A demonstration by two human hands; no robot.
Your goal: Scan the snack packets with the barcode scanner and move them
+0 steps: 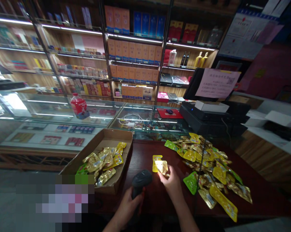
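My left hand is wrapped round the handle of a black handheld barcode scanner, its head tilted toward the right. In my right hand is a shiny gold snack packet, pinched between the fingers. Just behind it, a yellow packet lies on the dark red table, partly covered by the gold one. To the right spreads a heap of gold, yellow and green packets. On the left, a cardboard box contains several gold, yellow and green packets.
Behind the table runs a glass display counter bearing a red-labelled bottle and a white cable. A monitor with a pink paper sign and a black machine stand at right. A thin black cord hangs across the heap.
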